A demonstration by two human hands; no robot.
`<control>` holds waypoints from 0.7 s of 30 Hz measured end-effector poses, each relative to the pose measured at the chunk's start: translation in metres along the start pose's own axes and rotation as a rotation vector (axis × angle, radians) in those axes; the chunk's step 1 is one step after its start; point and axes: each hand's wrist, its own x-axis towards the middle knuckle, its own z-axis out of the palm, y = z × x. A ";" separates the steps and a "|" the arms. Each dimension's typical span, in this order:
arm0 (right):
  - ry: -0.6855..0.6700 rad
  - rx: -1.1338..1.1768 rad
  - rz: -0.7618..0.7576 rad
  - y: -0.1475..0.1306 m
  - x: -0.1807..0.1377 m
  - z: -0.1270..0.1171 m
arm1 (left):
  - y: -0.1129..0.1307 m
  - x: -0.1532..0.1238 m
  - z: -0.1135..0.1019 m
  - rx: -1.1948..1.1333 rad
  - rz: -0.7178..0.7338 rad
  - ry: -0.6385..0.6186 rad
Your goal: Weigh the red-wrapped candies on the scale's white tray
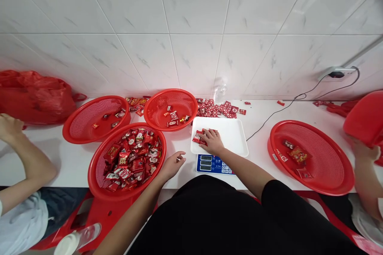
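Note:
My right hand (212, 142) lies over red wrapped candies (197, 137) at the left side of the white tray (235, 137) of a digital scale. Its fingers are spread and touch the wrappers; the palm hides part of them. Under the tray's front edge shows the blue keypad panel (206, 164). My left hand (172, 165) hovers over the white table between the scale and a red basket (95, 175) full of mixed wrapped candies. Its fingers are slightly bent and apart, with nothing in them.
Behind stand two red baskets, one at left (70, 133) and one in the middle (170, 97), each holding a few candies. Loose red packets (214, 108) line the wall. At right are another basket (326, 143), a cable (263, 121) and a co-worker's hand (366, 151); another person's arm (32, 155) is at left.

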 end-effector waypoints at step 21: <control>0.379 0.366 0.090 -0.018 0.004 -0.030 | 0.105 0.050 0.042 -1.209 -0.344 -0.396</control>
